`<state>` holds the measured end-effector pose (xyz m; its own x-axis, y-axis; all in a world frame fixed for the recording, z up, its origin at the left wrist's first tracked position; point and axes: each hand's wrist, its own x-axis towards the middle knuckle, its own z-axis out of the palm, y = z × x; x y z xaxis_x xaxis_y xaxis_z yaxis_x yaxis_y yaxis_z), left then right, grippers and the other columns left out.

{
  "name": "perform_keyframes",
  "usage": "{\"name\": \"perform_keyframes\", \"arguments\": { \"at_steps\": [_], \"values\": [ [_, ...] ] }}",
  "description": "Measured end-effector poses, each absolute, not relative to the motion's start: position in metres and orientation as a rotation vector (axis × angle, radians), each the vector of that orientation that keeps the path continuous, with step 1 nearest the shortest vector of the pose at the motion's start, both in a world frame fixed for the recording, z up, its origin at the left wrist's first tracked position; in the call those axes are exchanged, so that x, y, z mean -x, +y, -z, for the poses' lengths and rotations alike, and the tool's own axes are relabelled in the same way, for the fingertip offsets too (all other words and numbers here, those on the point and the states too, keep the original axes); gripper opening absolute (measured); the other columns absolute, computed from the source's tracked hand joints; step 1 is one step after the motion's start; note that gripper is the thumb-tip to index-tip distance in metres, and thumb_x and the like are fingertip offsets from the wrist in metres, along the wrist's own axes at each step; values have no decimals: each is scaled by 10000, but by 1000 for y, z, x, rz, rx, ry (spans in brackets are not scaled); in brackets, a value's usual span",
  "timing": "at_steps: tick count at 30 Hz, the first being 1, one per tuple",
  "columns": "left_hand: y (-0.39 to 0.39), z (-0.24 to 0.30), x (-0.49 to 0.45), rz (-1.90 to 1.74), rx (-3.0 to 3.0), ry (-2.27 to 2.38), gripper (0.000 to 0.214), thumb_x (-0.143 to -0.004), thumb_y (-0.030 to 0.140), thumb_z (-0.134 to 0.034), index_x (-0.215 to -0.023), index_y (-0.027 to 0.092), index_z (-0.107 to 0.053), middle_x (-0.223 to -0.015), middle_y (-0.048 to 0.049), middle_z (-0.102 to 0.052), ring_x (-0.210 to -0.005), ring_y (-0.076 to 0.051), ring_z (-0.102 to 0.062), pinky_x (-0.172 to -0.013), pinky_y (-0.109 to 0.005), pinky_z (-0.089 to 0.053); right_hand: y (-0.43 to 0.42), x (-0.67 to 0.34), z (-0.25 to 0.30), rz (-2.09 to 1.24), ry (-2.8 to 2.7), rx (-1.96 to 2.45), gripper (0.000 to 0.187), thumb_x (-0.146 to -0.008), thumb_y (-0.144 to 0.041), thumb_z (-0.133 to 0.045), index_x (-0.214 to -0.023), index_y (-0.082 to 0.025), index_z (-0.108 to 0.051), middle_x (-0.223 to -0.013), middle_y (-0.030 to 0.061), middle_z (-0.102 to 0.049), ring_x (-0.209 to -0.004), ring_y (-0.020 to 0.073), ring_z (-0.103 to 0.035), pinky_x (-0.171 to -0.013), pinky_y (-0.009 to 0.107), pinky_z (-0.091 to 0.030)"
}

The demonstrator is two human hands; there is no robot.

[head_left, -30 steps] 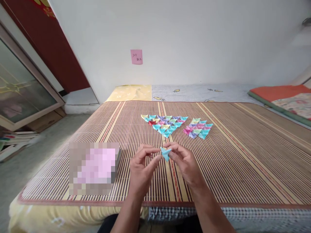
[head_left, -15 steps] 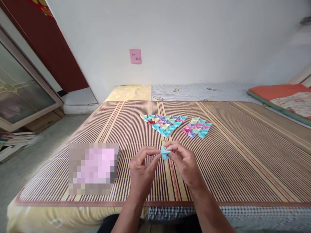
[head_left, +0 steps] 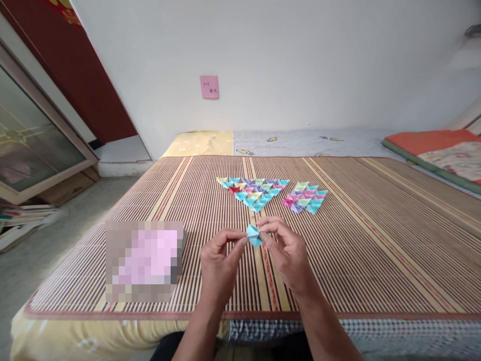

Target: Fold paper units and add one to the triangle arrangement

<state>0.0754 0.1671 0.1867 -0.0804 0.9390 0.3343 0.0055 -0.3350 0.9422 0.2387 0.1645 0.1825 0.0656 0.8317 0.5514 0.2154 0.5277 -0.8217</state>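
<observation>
A small folded piece of light blue paper (head_left: 253,235) is held up between my two hands, above the slatted bamboo mat (head_left: 210,200). My left hand (head_left: 221,255) pinches its left tip between thumb and fingers. On the other side, my right hand (head_left: 283,248) grips the right end, its fingers hiding part of the folds. Beyond the hands lie rows of little folded paper boats in many colours, a larger triangular group (head_left: 255,193) at the centre and a smaller group (head_left: 306,198) to its right.
A pixelated pink stack (head_left: 150,255) lies on the mat at the left. A pink sticky note (head_left: 209,87) is on the white wall (head_left: 300,65). Folded orange bedding (head_left: 432,143) sits at the far right. The bed's front edge runs just before my lap.
The blue paper has changed from a pointed, star-like outline to a wider, more opened shape. Both hands stay nearly in place, with slight finger movement.
</observation>
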Motion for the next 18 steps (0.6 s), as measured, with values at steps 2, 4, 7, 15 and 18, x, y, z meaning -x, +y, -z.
{"name": "perform_keyframes", "arguments": {
  "at_steps": [2, 4, 7, 15, 18],
  "values": [
    [168, -186, -77, -1547, -1373, 1076, 40, -830, 204, -834, -805, 235, -824, -809, -37, -776, -823, -215, -700, -798, -315, -537, 163, -237, -184, -531, -1481, 971, 110, -1002, -204, -609, -935, -239, -689, -1098, 63, -688, -1105, 245, -679, -969, 444, -541],
    [168, -185, -78, -1544, -1317, 1058, 30, -817, 207, -851, -820, 231, -832, -829, -42, -780, -838, -213, -703, -806, -310, -541, 161, -235, -186, -459, -1496, 986, 113, -1008, -199, -600, -951, -242, -687, -1110, 67, -685, -1114, 251, -677, -969, 454, -546],
    [168, -183, -79, -1507, -1244, 1039, 55, -815, 234, -861, -867, 226, -843, -854, -52, -800, -834, -219, -722, -808, -319, -562, 160, -234, -188, -347, -1529, 993, 123, -1012, -181, -584, -967, -244, -680, -1104, 69, -684, -1107, 254, -682, -962, 462, -560],
    [166, -180, -78, -1557, -1405, 1099, 38, -855, 221, -815, -865, 258, -821, -847, -21, -800, -834, -204, -732, -790, -303, -578, 158, -234, -192, -147, -1728, 981, 151, -983, -112, -574, -993, -246, -643, -1153, 86, -664, -1159, 276, -641, -988, 502, -550],
    [167, -180, -79, -1549, -1386, 1066, 30, -852, 220, -812, -848, 250, -813, -842, -23, -790, -832, -203, -725, -787, -302, -580, 159, -233, -191, -151, -1747, 986, 174, -991, -94, -566, -1009, -243, -656, -1172, 89, -661, -1181, 276, -628, -999, 499, -538]
  ]
}}
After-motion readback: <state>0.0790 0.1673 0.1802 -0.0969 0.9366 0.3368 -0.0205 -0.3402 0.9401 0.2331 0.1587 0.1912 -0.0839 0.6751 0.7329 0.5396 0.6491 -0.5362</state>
